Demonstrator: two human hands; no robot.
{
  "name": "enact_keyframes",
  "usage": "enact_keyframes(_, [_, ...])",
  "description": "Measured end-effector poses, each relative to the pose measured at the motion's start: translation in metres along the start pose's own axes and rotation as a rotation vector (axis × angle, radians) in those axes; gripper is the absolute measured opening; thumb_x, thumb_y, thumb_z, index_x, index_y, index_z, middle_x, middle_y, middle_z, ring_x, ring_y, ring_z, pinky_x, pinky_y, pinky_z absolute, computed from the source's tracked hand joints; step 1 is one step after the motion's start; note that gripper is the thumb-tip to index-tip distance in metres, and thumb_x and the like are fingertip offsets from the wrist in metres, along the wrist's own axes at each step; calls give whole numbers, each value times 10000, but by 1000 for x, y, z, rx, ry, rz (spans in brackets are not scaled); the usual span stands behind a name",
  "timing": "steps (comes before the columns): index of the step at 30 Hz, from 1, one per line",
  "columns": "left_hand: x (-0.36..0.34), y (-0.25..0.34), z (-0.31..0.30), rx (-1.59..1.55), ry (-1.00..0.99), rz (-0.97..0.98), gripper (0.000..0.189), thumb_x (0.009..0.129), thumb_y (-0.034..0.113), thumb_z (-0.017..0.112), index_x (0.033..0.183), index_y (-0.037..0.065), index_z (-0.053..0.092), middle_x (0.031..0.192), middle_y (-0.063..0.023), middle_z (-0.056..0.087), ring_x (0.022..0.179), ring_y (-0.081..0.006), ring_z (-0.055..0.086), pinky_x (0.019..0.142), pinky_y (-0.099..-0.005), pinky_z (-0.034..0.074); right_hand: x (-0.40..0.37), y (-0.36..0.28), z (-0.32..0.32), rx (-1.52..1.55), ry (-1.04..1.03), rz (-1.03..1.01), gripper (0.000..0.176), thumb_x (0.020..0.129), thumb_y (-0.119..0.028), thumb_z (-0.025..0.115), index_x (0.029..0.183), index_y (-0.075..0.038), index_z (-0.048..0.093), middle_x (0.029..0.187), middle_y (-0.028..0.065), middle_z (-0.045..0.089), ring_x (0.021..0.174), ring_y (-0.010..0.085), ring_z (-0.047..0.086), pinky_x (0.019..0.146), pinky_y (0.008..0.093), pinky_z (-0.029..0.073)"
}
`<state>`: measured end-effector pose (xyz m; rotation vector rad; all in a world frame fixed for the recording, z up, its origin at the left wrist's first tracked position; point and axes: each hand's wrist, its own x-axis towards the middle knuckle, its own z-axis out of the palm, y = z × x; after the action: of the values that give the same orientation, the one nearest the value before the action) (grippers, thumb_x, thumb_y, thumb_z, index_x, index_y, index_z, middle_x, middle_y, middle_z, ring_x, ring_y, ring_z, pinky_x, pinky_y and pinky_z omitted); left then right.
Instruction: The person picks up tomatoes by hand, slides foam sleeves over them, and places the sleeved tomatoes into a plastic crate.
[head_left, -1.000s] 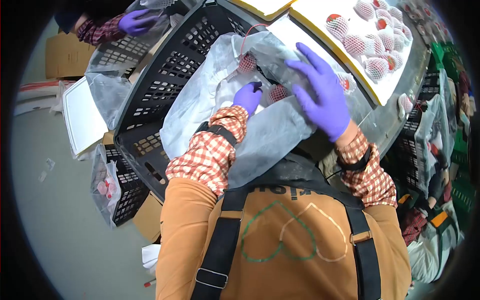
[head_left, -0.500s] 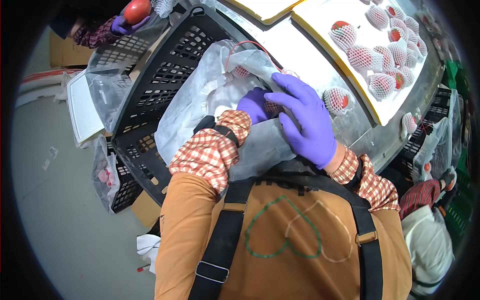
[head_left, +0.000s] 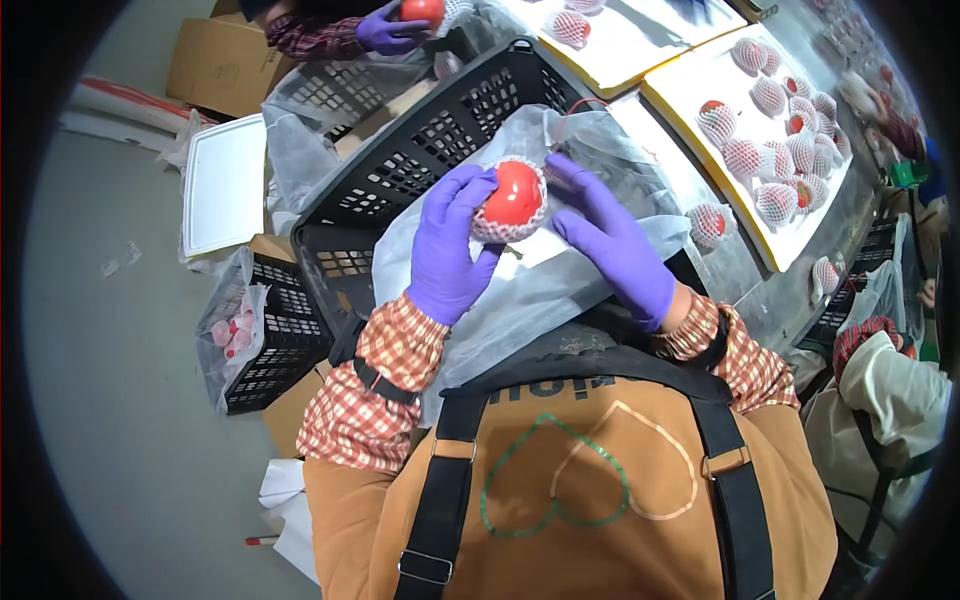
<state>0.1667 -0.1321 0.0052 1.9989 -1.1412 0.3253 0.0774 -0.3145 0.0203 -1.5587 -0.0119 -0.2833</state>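
Note:
My left hand (head_left: 447, 245), in a purple glove, is closed around a red tomato (head_left: 516, 193) sleeved in a white foam net (head_left: 507, 233). The tomato's bare top shows through the net's open end. To the right of it my right hand (head_left: 625, 252), gloved alike, has its fingers apart, with nothing in it and a small gap from the tomato. Both hands are over a black crate (head_left: 430, 140) lined with a translucent plastic bag (head_left: 540, 290). The hands and tomato hide part of the bag's inside.
Several netted tomatoes (head_left: 770, 97) lie on a yellow-edged white board (head_left: 700, 150), and a single netted tomato (head_left: 711, 226) lies beside it. Another person's gloved hand (head_left: 390, 30) holds a tomato at upper left. A smaller lined crate (head_left: 285, 340) stands on the floor.
My left hand has come up out of the lined crate, bringing the netted tomato into view. My right hand has drawn slightly away from the bag. The camera view has shifted.

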Motion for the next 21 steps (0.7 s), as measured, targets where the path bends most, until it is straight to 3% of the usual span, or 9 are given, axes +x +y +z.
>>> enact_keyframes(2, [-9, 7, -13, -20, 106, -1, 742, 584, 6, 771, 1253, 102, 465, 1231, -152, 478, 1139, -342, 495, 947, -397, 442, 2, -9, 13, 335, -139, 392, 601, 916, -288, 594, 1401, -33, 348, 1299, 87, 494, 1137, 165, 499, 914, 301, 438])
enact_keyframes(3, [-13, 8, -17, -52, 112, 1, 742, 589, 12, 779, 1254, 90, 460, 1235, -154, 475, 1147, -338, 493, 953, -401, 439, 1, -13, 17, 280, -251, 396, 623, 952, -345, 514, 1443, -41, 280, 1428, 94, 375, 1285, 171, 410, 1016, 308, 392])
enact_keyframes(4, [-18, 9, -19, -49, 120, -1, 742, 589, 12, 779, 1254, 90, 460, 1235, -154, 475, 1147, -338, 493, 953, -401, 439, 1, -12, 22, 276, -259, 395, 623, 952, -345, 514, 1443, -41, 280, 1428, 94, 375, 1285, 171, 410, 1016, 308, 392])
enact_keyframes(6, [-25, 12, -20, -44, 182, -32, 708, 617, 32, 801, 1235, 65, 457, 1231, -142, 484, 1150, -304, 508, 969, -380, 439, 3, -7, 32, 346, -266, 392, 617, 917, -302, 599, 1404, -23, 343, 1255, 106, 517, 1080, 151, 528, 887, 293, 463])
enact_keyframes(7, [-28, 13, -18, -35, 194, -62, 700, 623, 29, 802, 1230, 55, 454, 1229, -144, 476, 1153, -294, 502, 980, -375, 424, 1, -5, 35, 348, -265, 398, 617, 917, -302, 599, 1404, -23, 343, 1255, 106, 517, 1080, 151, 528, 887, 293, 463])
enact_keyframes(14, [-44, 13, 2, -243, 277, -176, 745, 595, 44, 805, 1238, 67, 430, 1226, -171, 470, 1153, -330, 499, 973, -390, 431, -4, 13, 47, 117, -180, 59, 841, 761, -238, 775, 1419, -23, 297, 1300, 144, 486, 1179, 194, 506, 971, 338, 448])
enact_keyframes(16, [-40, 13, 10, -271, 267, -144, 743, 604, 67, 809, 1239, 62, 424, 1237, -181, 461, 1151, -333, 499, 968, -394, 430, -7, 11, 43, 38, -126, -54, 898, 712, -212, 807, 1419, -25, 286, 1318, 145, 469, 1207, 211, 487, 996, 344, 429])
enact_keyframes(17, [-36, 15, 14, -213, 269, -96, 731, 619, 80, 810, 1239, 59, 423, 1245, -182, 456, 1148, -336, 499, 966, -398, 429, -9, 2, 38, 89, -138, -17, 913, 719, -143, 794, 1439, -25, 246, 1372, 119, 399, 1272, 189, 406, 1067, 340, 342])
enact_keyframes(21, [-20, 22, 38, -307, 161, 1, 809, 663, 116, 805, 1336, 39, 362, 1302, -199, 421, 1199, -361, 459, 993, -417, 405, -24, 19, 20, 29, 77, -177, 896, 670, -170, 810, 1396, -21, 307, 1319, 134, 458, 1225, 213, 468, 1042, 339, 372])
